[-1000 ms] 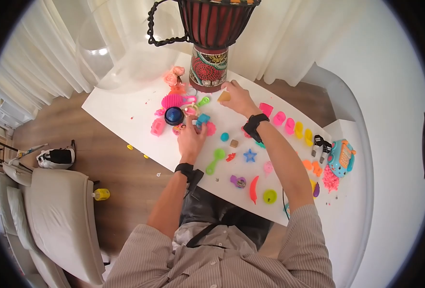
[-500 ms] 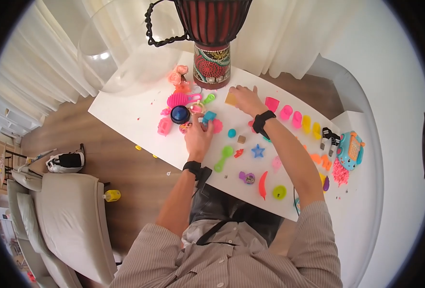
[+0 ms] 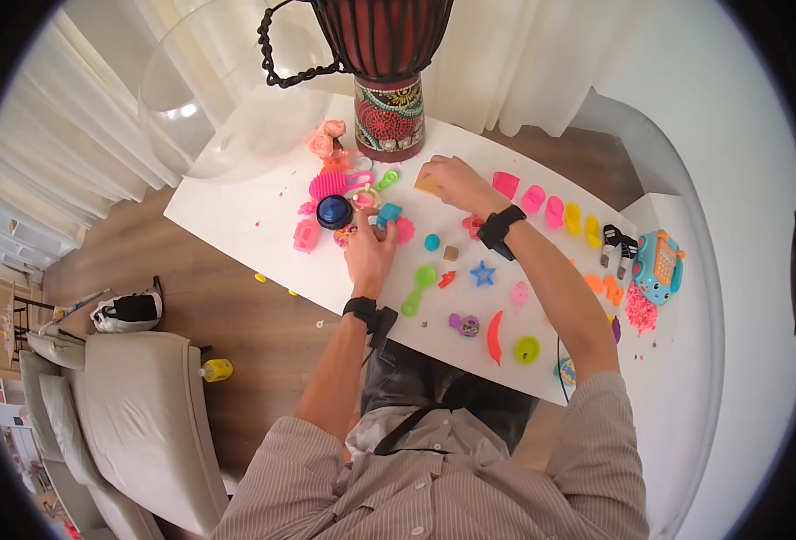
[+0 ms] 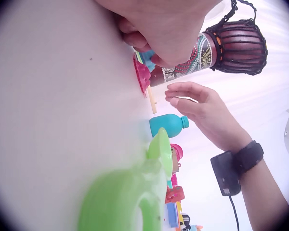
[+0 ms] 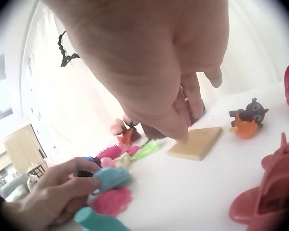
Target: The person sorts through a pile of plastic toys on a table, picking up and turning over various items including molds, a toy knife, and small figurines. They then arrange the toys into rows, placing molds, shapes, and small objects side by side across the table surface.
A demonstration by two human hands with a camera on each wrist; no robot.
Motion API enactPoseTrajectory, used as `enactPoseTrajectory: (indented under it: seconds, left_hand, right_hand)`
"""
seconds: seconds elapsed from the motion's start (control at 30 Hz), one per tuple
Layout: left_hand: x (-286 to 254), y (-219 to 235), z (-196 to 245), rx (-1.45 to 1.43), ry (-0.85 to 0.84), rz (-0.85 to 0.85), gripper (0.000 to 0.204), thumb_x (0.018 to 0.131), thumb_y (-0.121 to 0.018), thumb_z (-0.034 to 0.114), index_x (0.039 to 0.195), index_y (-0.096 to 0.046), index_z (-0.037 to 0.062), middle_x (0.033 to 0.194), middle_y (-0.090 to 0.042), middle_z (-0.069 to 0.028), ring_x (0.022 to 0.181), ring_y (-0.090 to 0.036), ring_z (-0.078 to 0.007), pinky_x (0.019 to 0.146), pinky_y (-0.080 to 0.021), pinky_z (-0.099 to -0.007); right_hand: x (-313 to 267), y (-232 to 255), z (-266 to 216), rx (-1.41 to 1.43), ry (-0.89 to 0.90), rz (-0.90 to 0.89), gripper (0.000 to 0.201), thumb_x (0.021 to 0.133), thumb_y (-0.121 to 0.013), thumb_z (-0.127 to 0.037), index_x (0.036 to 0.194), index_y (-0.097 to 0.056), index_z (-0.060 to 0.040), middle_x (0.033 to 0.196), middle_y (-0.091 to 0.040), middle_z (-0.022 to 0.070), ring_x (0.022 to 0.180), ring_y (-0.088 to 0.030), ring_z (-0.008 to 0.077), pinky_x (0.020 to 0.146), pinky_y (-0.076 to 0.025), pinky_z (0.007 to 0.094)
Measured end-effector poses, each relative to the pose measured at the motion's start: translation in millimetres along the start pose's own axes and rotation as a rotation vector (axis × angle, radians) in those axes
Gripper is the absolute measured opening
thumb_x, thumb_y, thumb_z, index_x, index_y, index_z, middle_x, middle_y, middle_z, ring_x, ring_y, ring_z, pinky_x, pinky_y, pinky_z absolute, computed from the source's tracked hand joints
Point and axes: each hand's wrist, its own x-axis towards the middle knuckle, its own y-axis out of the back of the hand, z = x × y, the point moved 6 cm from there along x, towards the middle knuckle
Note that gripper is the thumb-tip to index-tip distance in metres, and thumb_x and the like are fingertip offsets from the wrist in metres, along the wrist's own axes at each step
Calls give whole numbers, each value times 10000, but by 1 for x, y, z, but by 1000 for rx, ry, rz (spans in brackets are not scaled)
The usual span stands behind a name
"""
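My left hand (image 3: 370,257) pinches a light-blue toy piece (image 3: 388,213) between thumb and fingers, beside a pink scalloped piece (image 5: 111,201). The blue piece (image 5: 112,178) touches the left fingertips in the right wrist view. A flat tan square (image 5: 195,143) lies on the white table below my right hand (image 5: 159,62). In the left wrist view, a small gap separates the right hand's (image 4: 207,113) loosely extended fingers from the square (image 4: 152,100). The right hand (image 3: 461,186) partly hides the square (image 3: 427,184) from above.
A tall drum (image 3: 389,117) stands at the table's back edge. Left of my left hand are a dark-blue domed object (image 3: 333,211) and pink brush (image 3: 328,184). Nearer me lie a green spoon (image 3: 418,290) and blue star (image 3: 482,274); a toy phone (image 3: 657,267) sits right.
The tan square, earlier tilted in my right hand, now lies flat with the fingers off it. My left hand stays at the blue piece. The head view has shifted slightly.
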Motion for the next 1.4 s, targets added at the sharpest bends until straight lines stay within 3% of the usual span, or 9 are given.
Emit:
enactPoseTrajectory:
  seconds: [0.07,0.13,0.33,0.43,0.53,0.97,1.07,1.23,1.4]
  left_hand:
    - [-1,0,0,-7,-8,9,352,926,-709,302,1202,-587,119,692,-690,-80,666,-703,-322,642,-542,-486]
    - [-1,0,-1,-27,21,-15,358,931,-703,299,1209,-580,108,690,-687,-86,661,-698,-326,647,-538,-494]
    - [-1,1,-2,-53,-22,48,362,960,-682,273,1244,-544,96,660,-661,-93,606,-662,-317,613,-510,-474]
    - [-1,3,-5,-115,0,67,369,970,-674,247,1263,-516,87,634,-637,-96,574,-638,-303,595,-493,-457]
    - [-1,6,-2,-140,-32,116,369,971,-666,224,1267,-500,78,617,-620,-100,556,-624,-295,587,-485,-453]
    - [-1,3,-3,-48,-86,123,371,953,-673,234,1255,-524,80,633,-641,-104,578,-652,-320,609,-517,-465]
    - [-1,4,-3,-55,-71,114,377,948,-684,254,1250,-538,82,636,-643,-100,581,-656,-315,610,-518,-462]
    - [0,1,-4,-46,-5,32,378,938,-726,308,1247,-590,138,632,-640,-64,578,-653,-279,599,-512,-441]
    - [-3,4,1,-70,-6,13,351,943,-745,331,1248,-635,197,618,-621,-49,566,-632,-252,581,-493,-424]
  right_hand:
    - [-5,9,-16,128,38,23,244,868,-718,-74,1111,-710,-83,1073,-688,107,1097,-672,328,950,-520,510]
    - [-11,4,-31,281,-5,-113,295,819,-786,-123,1093,-707,-48,980,-714,131,984,-697,342,871,-561,430]
    - [-9,-28,-61,2,71,-232,355,785,-833,-303,1019,-721,-59,916,-732,123,923,-714,346,771,-557,440]
    - [-2,-30,-70,-28,-11,-260,327,770,-839,-267,999,-713,-70,912,-735,123,925,-721,342,762,-557,451]
    - [9,-57,-56,-60,-3,-201,396,741,-859,-269,1064,-721,-84,954,-732,144,961,-714,368,808,-578,498]
    - [-12,-39,-16,178,-146,-181,387,741,-862,-301,981,-660,-75,906,-714,136,918,-704,353,766,-539,464]
    - [-10,-40,-20,172,-136,-252,361,762,-849,-294,1005,-681,-87,938,-726,144,937,-710,343,786,-549,452]
    - [-3,-10,-24,229,-90,-52,327,853,-796,-159,1145,-685,-63,1052,-724,166,894,-715,330,783,-552,425]
    - [-5,0,-53,495,-25,-148,427,848,-765,-46,1265,-671,-67,1131,-680,172,936,-683,334,826,-549,430]
